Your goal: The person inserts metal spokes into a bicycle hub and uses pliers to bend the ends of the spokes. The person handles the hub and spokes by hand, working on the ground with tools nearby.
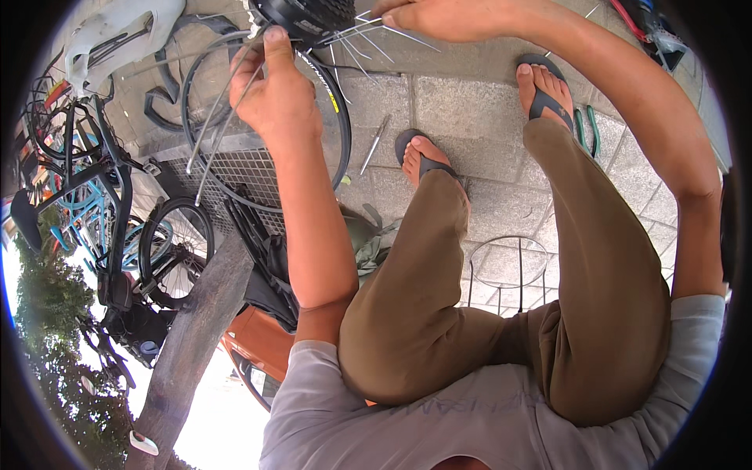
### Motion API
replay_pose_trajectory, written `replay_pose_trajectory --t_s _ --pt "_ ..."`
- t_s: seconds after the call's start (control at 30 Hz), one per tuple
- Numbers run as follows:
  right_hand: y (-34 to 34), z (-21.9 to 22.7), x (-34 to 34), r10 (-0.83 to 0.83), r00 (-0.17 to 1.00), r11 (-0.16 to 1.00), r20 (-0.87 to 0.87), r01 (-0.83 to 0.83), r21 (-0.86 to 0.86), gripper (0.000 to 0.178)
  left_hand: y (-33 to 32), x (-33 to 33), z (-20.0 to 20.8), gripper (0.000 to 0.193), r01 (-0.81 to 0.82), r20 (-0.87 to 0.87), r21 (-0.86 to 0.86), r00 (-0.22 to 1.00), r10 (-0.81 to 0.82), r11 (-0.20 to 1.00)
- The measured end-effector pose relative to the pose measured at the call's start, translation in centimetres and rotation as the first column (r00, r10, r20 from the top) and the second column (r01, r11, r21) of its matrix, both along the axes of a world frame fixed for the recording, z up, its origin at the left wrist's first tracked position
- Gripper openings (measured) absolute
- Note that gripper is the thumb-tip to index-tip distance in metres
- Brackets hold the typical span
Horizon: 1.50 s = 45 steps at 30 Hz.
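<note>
A black wheel hub (291, 14) with silver spokes (362, 33) fanning out of it is at the top, partly cut off by the picture's edge. My left hand (278, 94) is closed just below the hub, its thumb up against it. Long loose-ended spokes (215, 129) pass through its fingers and hang down to the left. To the right, my right hand (446, 19) pinches the outer part of a spoke between thumb and fingers; its fingertips are partly cut off. Beneath the left hand lies a thin black rim (345, 129) with a yellow label, apart from the spokes' ends.
On the paving lie a slim silver tool (375, 145) and green-handled pliers (587, 131). A metal grate (247, 168) sits under the rim. Parked bicycles (102, 188) crowd the left beyond a wooden post (196, 337). A round wire stool frame (509, 262) stands beneath my legs.
</note>
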State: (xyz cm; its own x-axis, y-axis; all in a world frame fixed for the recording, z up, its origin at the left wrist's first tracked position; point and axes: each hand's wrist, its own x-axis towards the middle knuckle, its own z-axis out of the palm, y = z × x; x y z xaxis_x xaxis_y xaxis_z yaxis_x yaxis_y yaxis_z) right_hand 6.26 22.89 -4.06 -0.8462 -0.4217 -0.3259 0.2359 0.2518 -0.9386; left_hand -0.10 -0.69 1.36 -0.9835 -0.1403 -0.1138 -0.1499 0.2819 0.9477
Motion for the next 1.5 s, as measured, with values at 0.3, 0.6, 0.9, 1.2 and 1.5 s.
replay_pose_trajectory --t_s 0.3,0.6,0.9,1.2,1.5 --pt "-1.1 1.4 -5.7 0.051 0.998 0.987 0.043 -0.057 0.153 0.034 0.5 -0.5 0.6 0.029 -0.054 0.090 -0.005 0.994 0.054 0.999" --pt "-1.2 0.0 -4.4 -0.126 0.958 0.991 0.257 0.112 0.068 0.035 -2.3 -2.0 -0.5 0.034 0.013 0.034 -0.033 0.999 -0.012 0.999" --pt "-6.7 0.2 -4.5 -0.169 0.860 0.928 0.482 0.303 -0.215 0.035 -2.2 -2.2 0.0 0.039 0.030 0.084 -0.136 0.996 -0.019 0.990" --pt "-5.9 2.0 -4.3 -0.245 0.922 0.896 -0.300 0.333 0.293 0.037 -4.5 -2.0 0.6 0.035 0.266 0.043 -0.103 0.964 -0.263 0.959" --pt "-6.2 6.4 -11.3 0.086 0.858 0.857 -0.507 0.196 0.477 0.032 -5.3 -1.9 -2.3 0.035 0.309 -0.073 0.013 0.949 -0.307 0.951"
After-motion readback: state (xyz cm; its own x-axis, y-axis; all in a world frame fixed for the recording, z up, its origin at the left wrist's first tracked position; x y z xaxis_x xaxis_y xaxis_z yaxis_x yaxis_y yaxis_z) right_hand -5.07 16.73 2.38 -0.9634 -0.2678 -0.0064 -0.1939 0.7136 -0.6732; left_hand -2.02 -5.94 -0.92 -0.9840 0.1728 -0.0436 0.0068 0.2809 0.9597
